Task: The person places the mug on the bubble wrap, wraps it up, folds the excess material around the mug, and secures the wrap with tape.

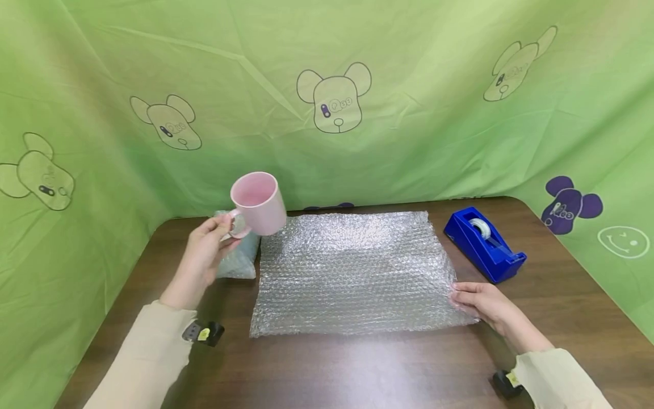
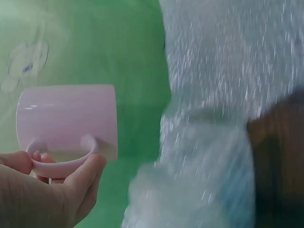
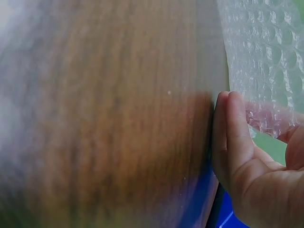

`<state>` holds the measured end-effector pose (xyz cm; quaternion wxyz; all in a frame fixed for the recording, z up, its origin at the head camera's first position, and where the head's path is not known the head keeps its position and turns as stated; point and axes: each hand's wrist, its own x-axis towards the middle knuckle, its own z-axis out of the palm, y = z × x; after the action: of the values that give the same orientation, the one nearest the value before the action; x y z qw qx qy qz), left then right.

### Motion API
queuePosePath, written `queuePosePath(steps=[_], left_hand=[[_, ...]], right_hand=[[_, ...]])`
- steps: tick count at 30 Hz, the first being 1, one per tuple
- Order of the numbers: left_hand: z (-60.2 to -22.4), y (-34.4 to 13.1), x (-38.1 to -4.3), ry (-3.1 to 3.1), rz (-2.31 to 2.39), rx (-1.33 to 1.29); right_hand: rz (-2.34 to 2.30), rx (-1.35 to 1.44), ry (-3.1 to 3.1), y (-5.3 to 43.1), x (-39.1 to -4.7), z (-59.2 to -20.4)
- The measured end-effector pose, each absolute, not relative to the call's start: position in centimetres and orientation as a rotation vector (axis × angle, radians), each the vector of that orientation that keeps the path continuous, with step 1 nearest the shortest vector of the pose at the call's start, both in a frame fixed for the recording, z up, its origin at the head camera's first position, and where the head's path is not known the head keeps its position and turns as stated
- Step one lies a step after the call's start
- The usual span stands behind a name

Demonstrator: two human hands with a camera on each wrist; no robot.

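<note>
My left hand (image 1: 201, 247) grips a pink mug (image 1: 265, 213) by its handle, holding it in the air above the table's back left. In the left wrist view, the mug (image 2: 69, 116) shows its side, with fingers and thumb about the handle. A sheet of bubble wrap (image 1: 352, 278) is spread across the middle of the table. At its right edge, my right hand (image 1: 482, 307) pinches the sheet near the front corner. The right wrist view shows the bubble wrap (image 3: 268, 52) between the fingers and the thumb, which is partly seen through the plastic.
A blue tape dispenser (image 1: 477, 247) with a clear roll stands right of the sheet. Behind the left hand lies a pale bubble-wrapped bundle (image 1: 242, 258), partly hidden. A green printed curtain (image 1: 409, 153) hangs along the back and sides of the brown wooden table (image 1: 327, 369).
</note>
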<state>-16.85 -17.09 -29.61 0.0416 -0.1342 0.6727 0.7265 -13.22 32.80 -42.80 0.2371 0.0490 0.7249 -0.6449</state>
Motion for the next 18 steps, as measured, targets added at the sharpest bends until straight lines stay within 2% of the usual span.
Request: queuePosePath(steps=[18], left_hand=[[-34.4,-10.1,-16.9,1.958,2.084,-0.221]], right_hand=[[-1.772,0.167,1.989,32.8,-13.3,-43.0]])
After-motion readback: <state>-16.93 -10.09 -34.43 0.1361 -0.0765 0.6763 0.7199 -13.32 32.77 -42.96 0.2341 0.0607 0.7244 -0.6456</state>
